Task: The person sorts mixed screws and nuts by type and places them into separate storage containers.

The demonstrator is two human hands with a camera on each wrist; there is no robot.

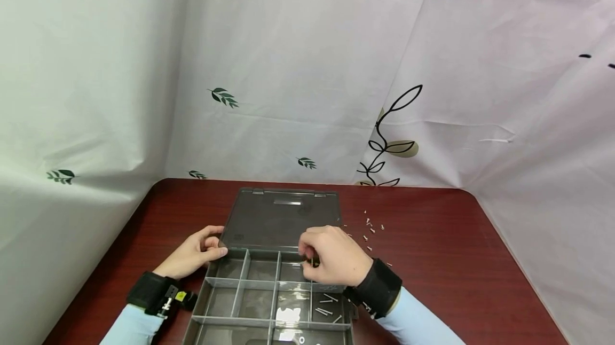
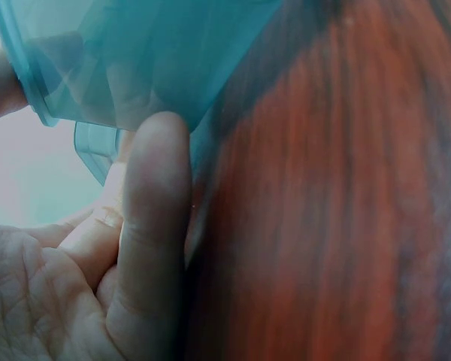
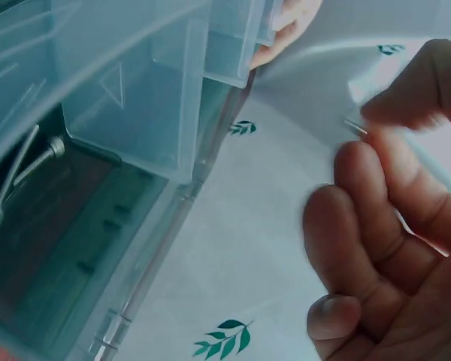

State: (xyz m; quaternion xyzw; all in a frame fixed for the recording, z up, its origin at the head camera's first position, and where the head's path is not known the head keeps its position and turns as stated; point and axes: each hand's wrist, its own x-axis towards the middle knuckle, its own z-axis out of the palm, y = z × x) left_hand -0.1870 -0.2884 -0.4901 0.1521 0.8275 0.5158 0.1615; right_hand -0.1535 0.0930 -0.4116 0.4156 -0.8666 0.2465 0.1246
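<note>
A grey see-through compartment box (image 1: 240, 283) lies open on the table, its lid (image 1: 269, 225) folded back flat. My left hand (image 1: 189, 255) holds the box at its back left corner; in the left wrist view the thumb (image 2: 158, 195) lies against the box wall (image 2: 158, 68). Over the back right compartments is my right hand (image 1: 336, 257), thumb and forefinger pinching a small metal screw (image 3: 355, 126), mostly covered by the fingertips. Several longer screws (image 1: 324, 311) lie in a right-hand compartment, also visible as screws (image 3: 36, 165) in the right wrist view.
Several small screws (image 1: 372, 230) are scattered on the dark red table (image 1: 432, 249) to the right of the lid. Small rings (image 1: 301, 340) lie in a front compartment. A white cloth with leaf prints (image 1: 288, 67) hangs behind the table.
</note>
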